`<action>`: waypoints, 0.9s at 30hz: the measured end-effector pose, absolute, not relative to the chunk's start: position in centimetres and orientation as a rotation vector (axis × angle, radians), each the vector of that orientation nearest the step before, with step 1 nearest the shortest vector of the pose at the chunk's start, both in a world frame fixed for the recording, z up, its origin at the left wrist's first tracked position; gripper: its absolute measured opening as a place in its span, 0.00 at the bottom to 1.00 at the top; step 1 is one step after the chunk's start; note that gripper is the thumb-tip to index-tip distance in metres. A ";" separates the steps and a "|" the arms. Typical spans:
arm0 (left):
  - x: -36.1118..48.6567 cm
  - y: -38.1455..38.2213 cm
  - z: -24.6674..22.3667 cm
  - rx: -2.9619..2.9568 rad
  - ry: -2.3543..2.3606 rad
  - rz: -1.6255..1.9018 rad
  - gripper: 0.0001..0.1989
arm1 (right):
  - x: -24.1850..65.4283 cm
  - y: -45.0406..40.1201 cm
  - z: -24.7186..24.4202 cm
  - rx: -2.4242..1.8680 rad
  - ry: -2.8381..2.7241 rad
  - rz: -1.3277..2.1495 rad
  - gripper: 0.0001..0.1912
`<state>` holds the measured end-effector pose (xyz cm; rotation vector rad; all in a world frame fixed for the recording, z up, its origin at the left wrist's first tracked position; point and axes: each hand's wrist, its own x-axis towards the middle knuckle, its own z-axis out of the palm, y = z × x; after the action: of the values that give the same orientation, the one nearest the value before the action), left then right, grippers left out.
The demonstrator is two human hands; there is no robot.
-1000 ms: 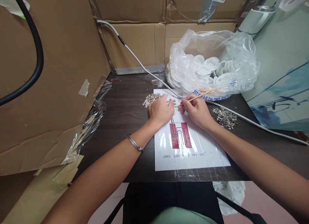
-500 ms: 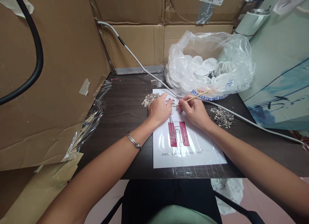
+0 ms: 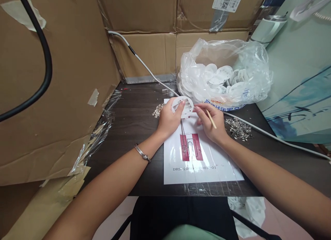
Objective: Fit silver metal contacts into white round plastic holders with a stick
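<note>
A round white plastic disc [image 3: 188, 111] with metal pieces on it is held tilted up in my left hand [image 3: 169, 118], the thumb across its face. My right hand [image 3: 213, 122] grips a thin wooden stick [image 3: 211, 119], which points down toward the wrist; its fingertips are at the disc's right edge. Beneath both hands lies a printed white sheet [image 3: 207, 174] with a red and white diagram [image 3: 191, 147]. Small metal parts [image 3: 158, 110] are heaped left of my left hand, and another heap [image 3: 239, 128] lies right of my right hand.
A clear plastic bag [image 3: 188, 74] full of white discs stands at the back right. A grey cable [image 3: 148, 69] crosses the table behind the hands. Cardboard walls [image 3: 144, 54] rise at the back and left. A white flask [image 3: 269, 29] is at the upper right.
The disc has been raised and tilted toward the camera in my left hand. My right hand has moved slightly right, and the stick has swung from pointing up and right to pointing down and right.
</note>
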<state>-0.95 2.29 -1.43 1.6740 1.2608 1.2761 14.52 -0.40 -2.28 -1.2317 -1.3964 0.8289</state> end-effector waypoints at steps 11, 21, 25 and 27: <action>-0.9 2.1 -2.1 1.718 1.038 1.070 0.19 | 14.8 -0.3 -2.6 -1.072 -1.439 0.584 0.01; -0.9 2.2 -2.3 1.748 1.021 1.130 0.18 | 14.7 -0.3 -2.5 -1.125 -1.474 0.539 0.01; -0.8 1.9 -1.6 1.779 1.131 1.149 0.08 | 14.9 0.0 -2.4 -1.237 -1.429 0.649 0.06; -0.8 1.7 -1.4 1.810 1.215 1.107 0.09 | 15.0 0.2 -2.3 -1.305 -1.402 0.754 0.08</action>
<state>-0.80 1.74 -1.36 1.8098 1.2154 1.1075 15.04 0.18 -2.33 -1.3046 -1.4017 0.7544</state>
